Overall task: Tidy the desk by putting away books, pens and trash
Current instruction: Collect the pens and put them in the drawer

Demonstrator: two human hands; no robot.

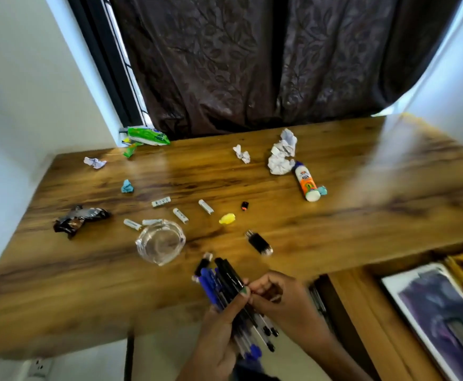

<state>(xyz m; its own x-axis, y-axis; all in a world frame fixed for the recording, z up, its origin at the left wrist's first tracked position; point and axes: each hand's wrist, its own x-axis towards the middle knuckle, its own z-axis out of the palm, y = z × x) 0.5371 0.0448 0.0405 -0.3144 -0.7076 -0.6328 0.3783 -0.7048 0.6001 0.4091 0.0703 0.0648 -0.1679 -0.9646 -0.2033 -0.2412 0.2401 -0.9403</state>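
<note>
Gathering the pens point(226, 284) into one bundle, your left hand point(219, 334) grips them while your right hand point(277, 298) pinches their barrels, squaring them over the desk point(334, 215) edge.

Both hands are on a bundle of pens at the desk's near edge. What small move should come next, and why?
Probably carry the pens off the desk to wherever they are stored. The left hand grips the bundle and the right hand pinches it near the caps, so they look gathered. No loose pens show on the desk; crumpled paper and wrappers remain for later.
</note>
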